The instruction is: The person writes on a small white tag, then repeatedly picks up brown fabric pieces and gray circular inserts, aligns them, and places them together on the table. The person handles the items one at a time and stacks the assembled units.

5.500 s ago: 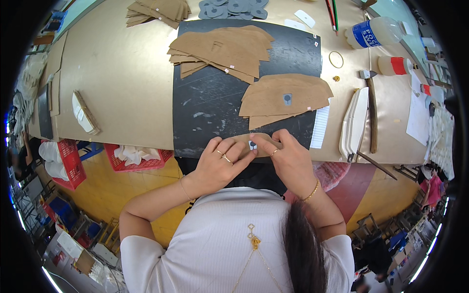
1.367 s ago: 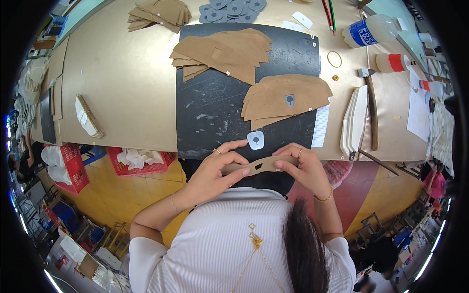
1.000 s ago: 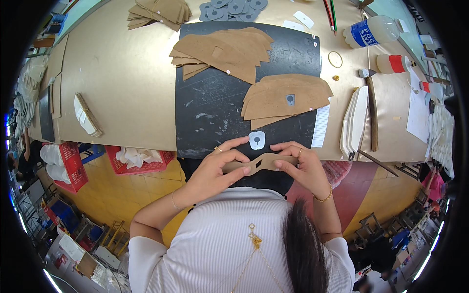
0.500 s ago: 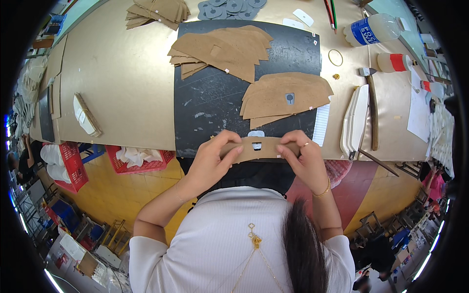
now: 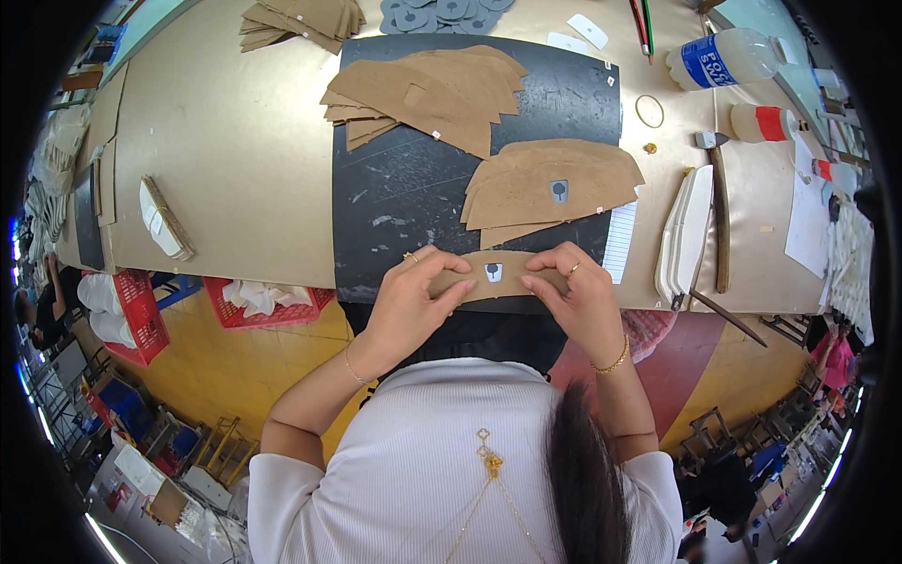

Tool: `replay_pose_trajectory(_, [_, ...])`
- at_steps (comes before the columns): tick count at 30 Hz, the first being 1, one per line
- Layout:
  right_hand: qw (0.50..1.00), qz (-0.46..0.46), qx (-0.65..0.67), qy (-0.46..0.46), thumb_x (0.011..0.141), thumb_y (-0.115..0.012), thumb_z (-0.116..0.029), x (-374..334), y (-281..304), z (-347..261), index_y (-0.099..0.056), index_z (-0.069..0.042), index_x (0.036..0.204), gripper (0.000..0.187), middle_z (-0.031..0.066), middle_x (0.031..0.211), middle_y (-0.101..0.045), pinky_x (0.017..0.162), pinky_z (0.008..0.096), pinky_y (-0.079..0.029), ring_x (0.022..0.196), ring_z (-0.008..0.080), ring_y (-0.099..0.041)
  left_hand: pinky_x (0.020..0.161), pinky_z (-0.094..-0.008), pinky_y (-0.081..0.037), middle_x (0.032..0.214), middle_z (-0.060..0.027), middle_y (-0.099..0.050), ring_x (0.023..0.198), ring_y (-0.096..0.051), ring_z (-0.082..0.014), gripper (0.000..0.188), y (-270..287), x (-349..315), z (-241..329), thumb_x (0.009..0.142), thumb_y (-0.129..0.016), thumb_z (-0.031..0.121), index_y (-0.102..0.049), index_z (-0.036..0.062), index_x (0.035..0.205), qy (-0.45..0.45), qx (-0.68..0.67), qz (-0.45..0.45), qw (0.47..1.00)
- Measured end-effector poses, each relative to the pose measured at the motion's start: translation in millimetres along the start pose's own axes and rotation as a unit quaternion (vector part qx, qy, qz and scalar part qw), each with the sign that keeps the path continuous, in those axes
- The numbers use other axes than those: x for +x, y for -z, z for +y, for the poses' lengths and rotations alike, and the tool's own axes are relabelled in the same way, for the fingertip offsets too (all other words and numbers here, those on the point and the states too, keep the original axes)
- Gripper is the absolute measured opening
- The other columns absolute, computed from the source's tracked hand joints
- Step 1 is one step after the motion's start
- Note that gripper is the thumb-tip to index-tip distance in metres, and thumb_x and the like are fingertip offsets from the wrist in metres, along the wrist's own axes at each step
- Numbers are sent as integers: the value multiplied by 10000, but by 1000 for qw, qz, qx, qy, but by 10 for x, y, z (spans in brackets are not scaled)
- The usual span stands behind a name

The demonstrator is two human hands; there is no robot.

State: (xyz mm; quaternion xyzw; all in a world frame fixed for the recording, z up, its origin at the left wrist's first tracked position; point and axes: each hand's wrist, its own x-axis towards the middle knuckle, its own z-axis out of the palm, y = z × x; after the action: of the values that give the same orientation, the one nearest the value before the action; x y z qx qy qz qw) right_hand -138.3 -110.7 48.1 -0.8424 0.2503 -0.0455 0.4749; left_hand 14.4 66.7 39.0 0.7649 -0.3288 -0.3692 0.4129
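Observation:
Between my hands, at the front edge of a black board, is a curved brown fibre piece with a small window in it. A pale patch with a dark keyhole-like mark shows in the window. My left hand pinches the piece's left end between thumb and fingers. The right end is pinched by my right hand in the same way. Just beyond lies a fanned stack of similar brown pieces, its top one with a grey patch in its window.
Another stack of brown pieces lies farther back on the board. At the right are white curved pieces, a hammer and a plastic bottle. Grey cut-outs lie at the far edge. Red crates stand below the table.
The held piece has been lowered and laid flatter against the board's edge. The patch now shows within its window, where before part of it stuck out above the piece.

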Motion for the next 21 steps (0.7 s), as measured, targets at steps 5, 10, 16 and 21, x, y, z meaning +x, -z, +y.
replay_pose_trajectory(5, [1000,2,-3,5,858,-753,-70,7,-6,13,-671,-22,964,143,98,860,-623,646,335,-497,727,265,-628,695,-347,-526,918,-120,-647,786,-659,-284,197,-5,11,-5,880,-757,117,-667,12,1020,-1,9,1,1000])
replay_pose_trajectory(10, [1000,-8,-5,1,860,-749,-66,32,11,-13,-667,-27,966,141,95,861,-622,648,338,-501,736,265,-636,693,-342,-525,922,-119,-649,788,-660,-284,194,-3,12,4,884,-754,123,-667,13,1018,3,14,0,1000])
replay_pose_trajectory(16, [1000,-10,-8,3,860,-748,-67,39,4,-1,-665,-31,967,140,91,863,-623,644,340,-505,731,265,-643,695,-343,-527,925,-114,-651,793,-663,-275,195,7,11,12,889,-750,129,-667,10,1019,17,7,-7,1000])
replay_pose_trajectory(21, [1000,-16,-11,-2,862,-748,-74,34,3,-2,-665,-34,968,140,91,866,-623,643,337,-507,722,264,-644,696,-340,-529,927,-113,-651,795,-664,-275,196,6,10,0,891,-748,133,-667,8,1020,11,12,-6,1000])
